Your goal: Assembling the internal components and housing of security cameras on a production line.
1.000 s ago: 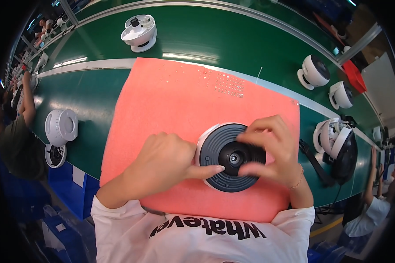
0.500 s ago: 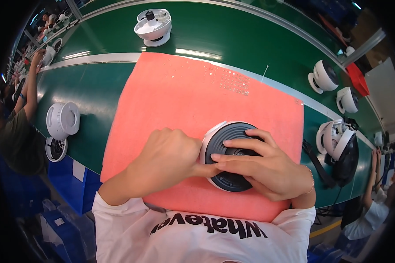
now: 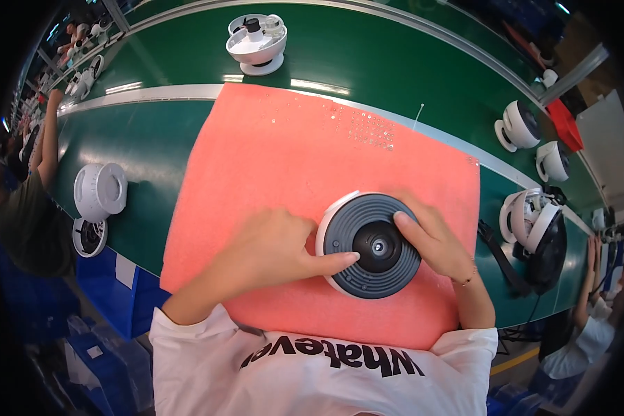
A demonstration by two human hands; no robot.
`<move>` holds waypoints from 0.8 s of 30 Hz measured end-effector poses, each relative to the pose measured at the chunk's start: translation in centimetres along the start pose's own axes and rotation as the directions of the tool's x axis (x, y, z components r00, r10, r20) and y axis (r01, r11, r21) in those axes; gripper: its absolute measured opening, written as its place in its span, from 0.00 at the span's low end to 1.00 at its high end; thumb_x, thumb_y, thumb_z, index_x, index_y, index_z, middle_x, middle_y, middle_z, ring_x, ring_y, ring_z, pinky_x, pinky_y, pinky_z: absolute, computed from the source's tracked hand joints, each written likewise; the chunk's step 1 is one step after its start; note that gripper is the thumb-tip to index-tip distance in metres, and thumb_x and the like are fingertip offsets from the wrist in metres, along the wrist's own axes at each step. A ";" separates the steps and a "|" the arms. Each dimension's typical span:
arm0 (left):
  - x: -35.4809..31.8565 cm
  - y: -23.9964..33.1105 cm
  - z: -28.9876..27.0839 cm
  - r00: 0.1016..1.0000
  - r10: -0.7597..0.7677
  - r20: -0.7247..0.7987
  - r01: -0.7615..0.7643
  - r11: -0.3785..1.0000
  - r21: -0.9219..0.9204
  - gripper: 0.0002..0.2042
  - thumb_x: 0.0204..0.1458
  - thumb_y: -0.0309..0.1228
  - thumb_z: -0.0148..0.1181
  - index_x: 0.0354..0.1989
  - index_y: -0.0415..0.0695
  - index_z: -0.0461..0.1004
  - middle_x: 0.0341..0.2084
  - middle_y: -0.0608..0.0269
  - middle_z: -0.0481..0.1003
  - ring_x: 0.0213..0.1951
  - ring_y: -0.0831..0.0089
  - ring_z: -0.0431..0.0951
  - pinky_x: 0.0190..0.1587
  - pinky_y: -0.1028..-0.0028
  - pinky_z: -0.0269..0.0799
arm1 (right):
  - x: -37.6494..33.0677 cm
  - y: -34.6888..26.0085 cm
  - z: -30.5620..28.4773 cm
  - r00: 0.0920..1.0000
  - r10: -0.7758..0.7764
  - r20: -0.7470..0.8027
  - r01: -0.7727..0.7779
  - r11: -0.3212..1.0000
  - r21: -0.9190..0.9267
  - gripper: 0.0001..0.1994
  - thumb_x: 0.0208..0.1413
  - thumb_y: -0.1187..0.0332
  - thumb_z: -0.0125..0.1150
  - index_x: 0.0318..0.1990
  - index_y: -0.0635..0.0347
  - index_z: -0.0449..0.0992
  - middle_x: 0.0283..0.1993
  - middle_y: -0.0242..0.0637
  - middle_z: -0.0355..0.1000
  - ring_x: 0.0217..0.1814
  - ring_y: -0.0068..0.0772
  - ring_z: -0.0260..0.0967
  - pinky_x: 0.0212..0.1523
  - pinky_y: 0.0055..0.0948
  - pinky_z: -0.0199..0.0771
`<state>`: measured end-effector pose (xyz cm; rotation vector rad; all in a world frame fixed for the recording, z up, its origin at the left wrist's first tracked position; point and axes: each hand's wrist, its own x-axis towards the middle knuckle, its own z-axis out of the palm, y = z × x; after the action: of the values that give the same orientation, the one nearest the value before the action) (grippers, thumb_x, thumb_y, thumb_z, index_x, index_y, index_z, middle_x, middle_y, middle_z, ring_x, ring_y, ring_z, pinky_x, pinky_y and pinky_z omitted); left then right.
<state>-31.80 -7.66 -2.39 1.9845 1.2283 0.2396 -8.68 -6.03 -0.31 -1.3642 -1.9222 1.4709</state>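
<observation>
A round white camera-like device (image 3: pixel 374 216) lies face up near the front of the pink foam sheet (image 3: pixel 256 159). Its face is dark grey and ribbed in rings, with a black centre and a small glassy lens (image 3: pixel 379 247). My left hand (image 3: pixel 274 244) holds it at its left side, the thumb stretched over the face to the black centre and the other fingers curled at the edge. Around the right rim is my right hand (image 3: pixel 438 239), thumb on the grey rings; its other fingers are partly hidden and blurred.
Small shiny screws (image 3: pixel 371 130) lie on the foam's far part. A half-built white unit (image 3: pixel 258 48) and a white unit (image 3: pixel 518 126) ride the green belt (image 3: pixel 395 55). Another unit (image 3: pixel 100 191) stands left; an opened one (image 3: pixel 534 218) stands right. Co-workers' arms (image 3: pixel 48 139) show at the edges.
My right hand has drawn back from the device's face to its right rim, uncovering the lens. My left thumb reaches slightly farther in. The units on the far belt have shifted right.
</observation>
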 end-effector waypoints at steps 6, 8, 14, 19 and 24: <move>-1.1 -1.4 2.2 0.996 -0.004 -0.089 -0.067 0.626 -0.777 0.31 0.39 0.40 0.63 0.51 0.34 0.63 0.39 0.49 0.73 0.42 0.64 0.74 0.45 0.67 0.69 | -0.2 -2.4 1.6 0.989 -0.119 -0.085 0.118 0.993 -0.013 0.21 0.50 0.62 0.55 0.49 0.62 0.61 0.41 0.45 0.70 0.44 0.39 0.68 0.47 0.30 0.65; -1.1 -0.8 1.8 0.940 0.022 -0.341 -0.261 0.690 -0.675 0.39 0.34 0.34 0.67 0.56 0.31 0.56 0.40 0.48 0.72 0.46 0.61 0.72 0.48 0.67 0.68 | 0.7 -3.2 1.8 0.948 -0.272 -0.164 0.267 0.962 -0.050 0.27 0.41 0.61 0.65 0.48 0.62 0.62 0.42 0.46 0.69 0.43 0.41 0.69 0.45 0.33 0.67; -0.7 -1.4 -0.6 0.890 0.102 -0.445 -0.344 0.792 -0.505 0.41 0.32 0.33 0.67 0.56 0.31 0.55 0.38 0.47 0.73 0.43 0.61 0.74 0.44 0.68 0.72 | 3.8 -3.6 1.7 0.875 -0.436 -0.213 0.384 0.890 -0.245 0.30 0.31 0.58 0.71 0.42 0.63 0.67 0.36 0.45 0.71 0.39 0.40 0.72 0.39 0.31 0.71; 0.5 -3.3 -5.2 0.809 0.172 -0.562 -0.488 0.729 -0.480 0.39 0.31 0.31 0.67 0.56 0.31 0.56 0.44 0.52 0.70 0.44 0.68 0.72 0.44 0.73 0.70 | 5.9 -6.4 2.0 0.833 -0.487 -0.262 0.484 0.871 -0.083 0.39 0.31 0.57 0.71 0.51 0.62 0.58 0.47 0.49 0.64 0.49 0.42 0.65 0.49 0.33 0.65; 5.2 -4.0 -4.9 0.712 -0.117 -0.693 -0.702 -0.073 -0.709 0.37 0.48 0.58 0.45 0.59 0.43 0.52 0.54 0.55 0.60 0.55 0.62 0.62 0.55 0.63 0.60 | 8.6 -8.4 5.1 0.638 -0.629 -0.443 0.516 0.777 -0.360 0.48 0.31 0.61 0.72 0.60 0.63 0.46 0.55 0.51 0.57 0.56 0.48 0.60 0.53 0.37 0.63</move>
<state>-34.34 0.05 -3.00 0.6855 0.3677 1.6485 -20.48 -1.39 2.92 -0.9367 -1.8790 0.5058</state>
